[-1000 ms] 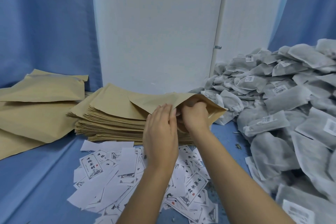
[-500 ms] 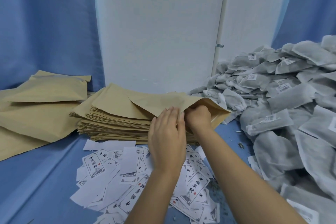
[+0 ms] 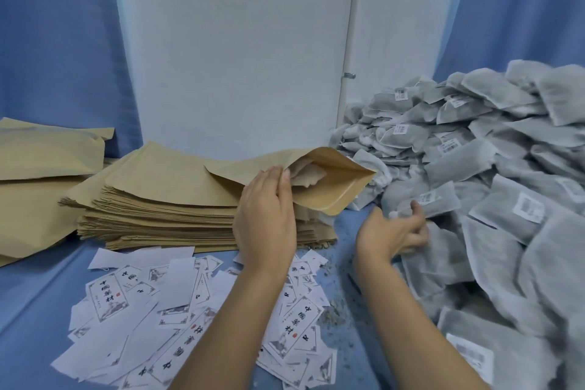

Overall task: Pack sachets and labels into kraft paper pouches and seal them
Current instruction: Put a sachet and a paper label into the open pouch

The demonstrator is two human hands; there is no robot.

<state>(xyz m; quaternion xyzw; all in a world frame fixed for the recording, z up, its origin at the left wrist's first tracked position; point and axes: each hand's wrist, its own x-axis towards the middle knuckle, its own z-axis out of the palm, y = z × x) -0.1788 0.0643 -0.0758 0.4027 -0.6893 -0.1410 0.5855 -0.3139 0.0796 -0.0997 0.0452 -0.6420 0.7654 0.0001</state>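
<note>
Now left hand (image 3: 266, 215) pinches the pouch (image 3: 332, 190), pale sachet (image 3: 305, 175) inside; right hand (image 3: 392, 231) grips grey sachet (image 3: 438, 199).

A blue cloth (image 3: 38, 310) covers the whole work surface. A tall stack of kraft pouches (image 3: 164, 209) sits on it at the back, in the middle. Just to its left lies a looser pile of bulkier kraft pouches (image 3: 34, 199). Printed white labels (image 3: 177, 288) are scattered in front of the stack, overlapping one another. Grey sachets (image 3: 506, 199) are heaped all along the right side. Small dark crumbs (image 3: 335, 317) speckle the cloth between the labels and the sachets.
</note>
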